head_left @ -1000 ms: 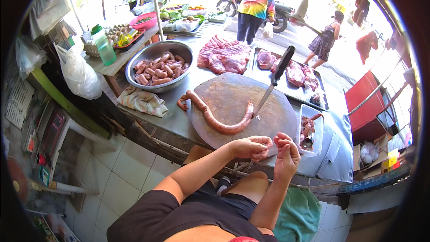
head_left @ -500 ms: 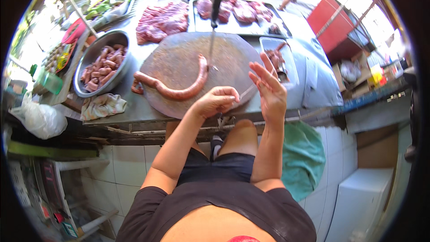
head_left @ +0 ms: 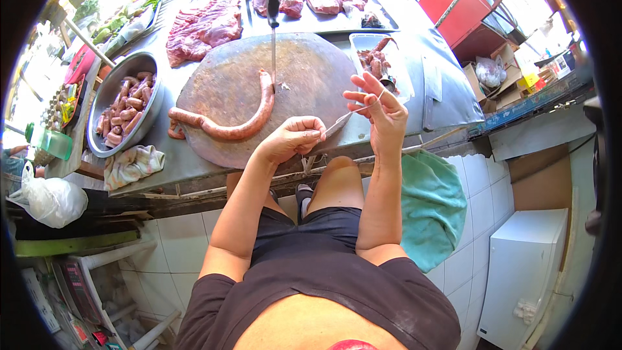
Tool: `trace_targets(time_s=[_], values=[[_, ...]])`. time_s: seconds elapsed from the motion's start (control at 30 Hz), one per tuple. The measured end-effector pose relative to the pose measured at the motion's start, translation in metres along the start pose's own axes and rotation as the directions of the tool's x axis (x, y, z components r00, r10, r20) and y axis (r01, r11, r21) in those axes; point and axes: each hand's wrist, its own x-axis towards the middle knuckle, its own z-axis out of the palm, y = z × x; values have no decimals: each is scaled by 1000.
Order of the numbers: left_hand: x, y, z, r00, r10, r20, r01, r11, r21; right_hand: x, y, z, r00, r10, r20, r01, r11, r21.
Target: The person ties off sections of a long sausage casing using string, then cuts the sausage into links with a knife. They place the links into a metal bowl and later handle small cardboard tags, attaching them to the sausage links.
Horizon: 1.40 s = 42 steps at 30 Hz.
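My left hand (head_left: 293,138) is pinched on one end of a thin white string (head_left: 350,115), over the near edge of a round wooden chopping block (head_left: 317,71). To its right, my right hand (head_left: 383,120) is raised with palm turned inward and fingers partly bent, the string looped round them. Between the two hands the string is stretched. A long curved sausage (head_left: 240,132) lies on the block, apart from both hands. Beside its upper end a thin-bladed knife (head_left: 273,0) with a black handle stands upright, its tip at the block.
A metal bowl (head_left: 154,107) of short sausage links stands left of the block, near a folded cloth (head_left: 135,167). Behind lie a meat slab (head_left: 202,32) and a tray (head_left: 324,28) of meat pieces. A white container (head_left: 403,68) with sausages is at the right.
The view has shifted, so the table things sit further left. My right hand's fingers have bent and spread around the string. My left hand keeps its pinch.
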Motion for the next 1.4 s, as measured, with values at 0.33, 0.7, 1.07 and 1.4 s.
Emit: trace_targets(time_s=[0.33, 0.7, 1.07, 1.4], values=[[5, -10, -3, 1000, 22, 13, -22, 1000, 7, -10, 4, 26, 928, -87, 363, 287, 789, -544], [7, -29, -23, 977, 146, -155, -146, 989, 10, -23, 3, 56, 903, -29, 428, 283, 791, -542], [5, -12, -1, 937, 298, -185, -219, 909, 355, -36, -9, 67, 886, -6, 463, 239, 862, -447], [2, -5, -1, 1000, 1, -21, -1, 1000, -28, -21, 4, 31, 995, 82, 49, -78, 994, -79]])
